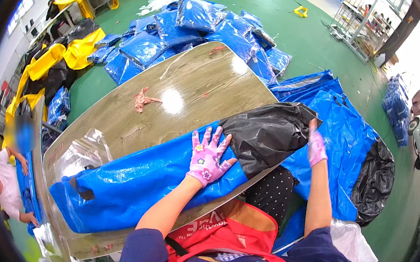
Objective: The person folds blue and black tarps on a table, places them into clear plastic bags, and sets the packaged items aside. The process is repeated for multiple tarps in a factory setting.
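A long rolled tarpaulin bundle lies across the near edge of the worktop, its right end in a plastic bag. The left hand rests flat on the bundle beside the bag; the right hand is at the bag's right end. A clear plastic sheet lies behind the bundle's left end. Packed bundles are heaped on the floor beyond the worktop. A spread tarpaulin lies on the floor to the right.
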The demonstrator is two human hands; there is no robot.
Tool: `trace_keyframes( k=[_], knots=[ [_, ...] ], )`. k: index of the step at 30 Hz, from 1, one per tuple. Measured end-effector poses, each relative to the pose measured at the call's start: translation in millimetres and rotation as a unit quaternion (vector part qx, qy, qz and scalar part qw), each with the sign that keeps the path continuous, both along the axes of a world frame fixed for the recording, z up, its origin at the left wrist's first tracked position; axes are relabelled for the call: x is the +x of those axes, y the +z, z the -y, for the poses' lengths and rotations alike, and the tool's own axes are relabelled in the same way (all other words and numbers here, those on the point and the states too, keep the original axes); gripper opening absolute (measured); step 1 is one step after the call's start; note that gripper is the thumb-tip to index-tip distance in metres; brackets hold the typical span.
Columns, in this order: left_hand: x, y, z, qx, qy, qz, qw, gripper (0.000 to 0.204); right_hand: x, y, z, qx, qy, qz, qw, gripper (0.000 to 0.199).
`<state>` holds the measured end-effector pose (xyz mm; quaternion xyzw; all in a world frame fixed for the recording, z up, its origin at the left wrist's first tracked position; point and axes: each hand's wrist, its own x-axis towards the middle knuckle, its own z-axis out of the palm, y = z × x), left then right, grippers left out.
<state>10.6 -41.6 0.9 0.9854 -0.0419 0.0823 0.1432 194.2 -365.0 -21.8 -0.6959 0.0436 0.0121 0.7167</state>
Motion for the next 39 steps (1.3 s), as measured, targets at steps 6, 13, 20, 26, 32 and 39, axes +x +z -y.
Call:
trace_keyframes(
  k=[6, 13, 20, 26, 32, 39],
  knots=[
    [-11.0, 2.2, -7.6, 0.001, 0.010, -0.018, 1.000, 0.068, -87.8, 98.8, -118.4, 0.104, -0.035, 0.140, 0.984, 0.036],
    [-47.3, -15.1, -7.1, 0.060, -0.046, 0.005, 0.997, 0.046, -257.2, 88.8, -301.2, -0.424, 0.373, 0.528, 0.634, 0.056],
    [-272.1, 17.0, -127.2, -0.107, 0.019, 0.128, 0.986, 0.035, -256.0, 84.8, -287.6, -0.387, 0.363, 0.530, 0.661, 0.067],
    [-445.6, -19.5, -311.1, -0.049, 0.653, -0.013, 0.756, 0.094, -288.9, 87.4, -302.9, -0.481, 0.464, 0.481, 0.568, 0.086],
    [-451.6, 0.9, -355.4, -0.309, 0.617, -0.024, 0.723, 0.090, -287.1, 96.1, -330.7, -0.539, 0.453, 0.490, 0.514, 0.058],
    [-461.3, -22.2, -367.6, -0.394, 0.607, -0.013, 0.690, 0.082, -317.2, 94.0, -333.2, -0.515, 0.503, 0.456, 0.523, 0.069]
  ],
)
